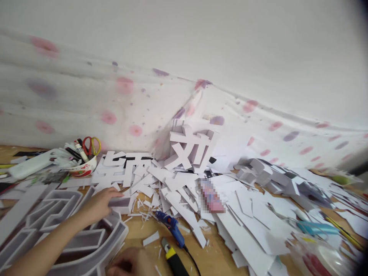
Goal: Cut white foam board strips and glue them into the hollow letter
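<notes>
My left hand (100,205) reaches over a large white hollow letter form (83,241) at the lower left. Its fingers touch the top edge of a small white box-like piece (122,205) at the form's upper right. Low in the view, my right hand (129,262) is blurred and curled beside the form's lower right edge; what it holds, if anything, cannot be made out. A blue glue gun (171,227) lies right of the form, with a yellow and black cutter knife (174,260) in front of it.
White scraps (184,209) cover the wooden table (212,257). A raised white character (191,147) leans at the back. A bowl (83,168) holds scissors and pens. White sheets (250,230) and curved pieces (267,174) lie to the right, near a clear plastic container (324,257).
</notes>
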### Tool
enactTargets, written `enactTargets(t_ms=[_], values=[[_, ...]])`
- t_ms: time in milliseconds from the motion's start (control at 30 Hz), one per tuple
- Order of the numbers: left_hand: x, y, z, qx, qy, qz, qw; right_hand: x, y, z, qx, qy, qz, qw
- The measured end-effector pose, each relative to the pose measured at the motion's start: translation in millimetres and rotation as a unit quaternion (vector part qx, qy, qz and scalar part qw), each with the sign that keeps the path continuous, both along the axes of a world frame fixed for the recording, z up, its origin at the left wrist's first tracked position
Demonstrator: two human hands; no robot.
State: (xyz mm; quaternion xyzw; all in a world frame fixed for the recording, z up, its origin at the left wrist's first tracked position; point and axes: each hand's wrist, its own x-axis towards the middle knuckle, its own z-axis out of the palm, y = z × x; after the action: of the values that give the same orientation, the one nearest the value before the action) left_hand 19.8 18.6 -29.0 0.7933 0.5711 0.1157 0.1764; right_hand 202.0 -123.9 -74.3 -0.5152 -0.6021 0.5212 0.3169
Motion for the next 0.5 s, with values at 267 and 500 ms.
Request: enactTargets(t_ms=[267, 500], values=[[-64, -3, -1.0, 0.087, -0.075, 0.035, 0.993, 12, 42, 18.3, 0.125, -0.019, -0.173, 0.977], [-159, -6, -16.8, 0.068, 0.132, 0.303, 0.941, -21, 47, -13.4, 0.104, -0.038, -0.125, 0.986]])
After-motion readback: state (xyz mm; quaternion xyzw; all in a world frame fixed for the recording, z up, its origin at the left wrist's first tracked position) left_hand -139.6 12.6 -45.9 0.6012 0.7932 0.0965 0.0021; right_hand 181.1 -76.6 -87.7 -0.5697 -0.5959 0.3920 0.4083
